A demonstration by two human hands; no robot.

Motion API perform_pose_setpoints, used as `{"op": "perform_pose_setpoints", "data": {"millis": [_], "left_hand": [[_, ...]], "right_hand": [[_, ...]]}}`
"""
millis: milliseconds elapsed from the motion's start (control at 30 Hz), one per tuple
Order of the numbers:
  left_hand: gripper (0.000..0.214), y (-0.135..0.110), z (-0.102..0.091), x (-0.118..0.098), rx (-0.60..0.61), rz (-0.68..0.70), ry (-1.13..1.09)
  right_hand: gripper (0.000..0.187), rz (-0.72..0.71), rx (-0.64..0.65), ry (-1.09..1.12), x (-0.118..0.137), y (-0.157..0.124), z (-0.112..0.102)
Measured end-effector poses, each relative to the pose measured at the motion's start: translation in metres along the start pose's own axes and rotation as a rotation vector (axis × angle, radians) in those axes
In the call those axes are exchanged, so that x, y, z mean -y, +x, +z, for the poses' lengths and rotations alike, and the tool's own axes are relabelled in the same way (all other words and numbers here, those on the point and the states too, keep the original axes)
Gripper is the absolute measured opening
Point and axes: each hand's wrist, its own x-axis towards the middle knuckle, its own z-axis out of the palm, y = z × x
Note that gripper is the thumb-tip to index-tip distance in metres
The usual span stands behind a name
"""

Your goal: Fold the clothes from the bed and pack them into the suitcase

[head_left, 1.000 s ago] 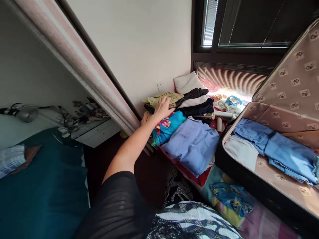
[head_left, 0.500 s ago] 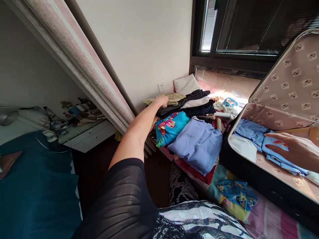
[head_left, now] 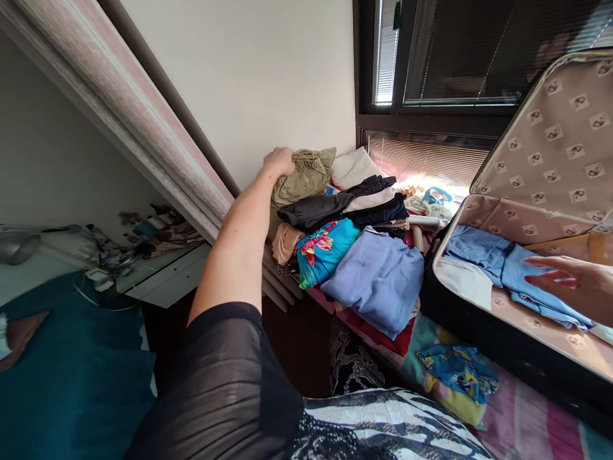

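Observation:
My left hand (head_left: 280, 162) is closed on the edge of an olive-green garment (head_left: 306, 174), lifting it beside the wall. Just below lie folded dark clothes (head_left: 316, 209), a white one among them. A turquoise flowered cloth (head_left: 330, 246) and a folded blue garment (head_left: 378, 275) lie nearer to me. On the right, my right hand (head_left: 562, 284) hovers over the open suitcase (head_left: 493, 319) with its fingers apart and nothing in them. Folded blue clothes (head_left: 520, 271) and a white item (head_left: 467, 284) lie inside the suitcase.
A white pillow (head_left: 354, 167) leans in the corner by the window. A peach cloth (head_left: 286, 241) lies beside the flowered one. A blue patterned cloth (head_left: 462, 370) rests on the striped bedding (head_left: 517, 409). To the left hangs a curtain (head_left: 143, 121).
My left hand has moved up and left, raising the olive-green garment off the dark clothes. My right hand stays over the suitcase, shifted slightly right.

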Motion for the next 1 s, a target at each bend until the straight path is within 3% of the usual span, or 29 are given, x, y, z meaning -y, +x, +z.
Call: {"op": "perform_pose_setpoints", "data": {"millis": [167,300,400,533,567,633,733,800,867,1000], "left_hand": [[0.037,-0.017,-0.082,-0.010,-0.044,0.164,-0.103],[0.035,-0.054,-0.130,-0.042,0.026,0.413,-0.391],[0.043,-0.081,-0.146,-0.082,0.127,0.657,-0.579],[0.059,-0.107,-0.144,-0.159,0.270,0.963,-0.747],[0.063,-0.113,-0.141,-0.181,0.305,1.027,-0.765],[0.067,-0.123,-0.132,-0.223,0.354,1.128,-0.775],[0.061,-0.133,-0.120,-0.280,0.399,1.212,-0.841],[0.053,-0.136,-0.113,-0.314,0.398,1.237,-0.920],[0.046,-0.137,-0.107,-0.349,0.341,1.288,-0.963],[0.034,-0.143,-0.093,-0.429,0.221,1.403,-1.027]], "right_hand": [[0.043,-0.007,-0.077,0.042,0.012,-0.001,0.008],[0.075,-0.098,-0.052,0.258,0.034,0.005,0.014],[0.117,-0.146,-0.094,0.448,0.051,0.016,0.005],[0.159,-0.145,-0.116,0.758,0.076,0.022,-0.023],[0.160,-0.185,-0.097,0.858,0.081,0.019,-0.030],[0.140,-0.260,-0.054,1.024,0.085,0.008,-0.041],[0.081,-0.203,-0.118,1.088,0.074,-0.013,-0.055],[0.053,-0.115,-0.220,1.038,0.056,-0.027,-0.068],[0.043,-0.059,-0.323,0.979,0.036,-0.040,-0.086],[0.051,0.036,-0.509,0.858,-0.011,-0.061,-0.120]]}}
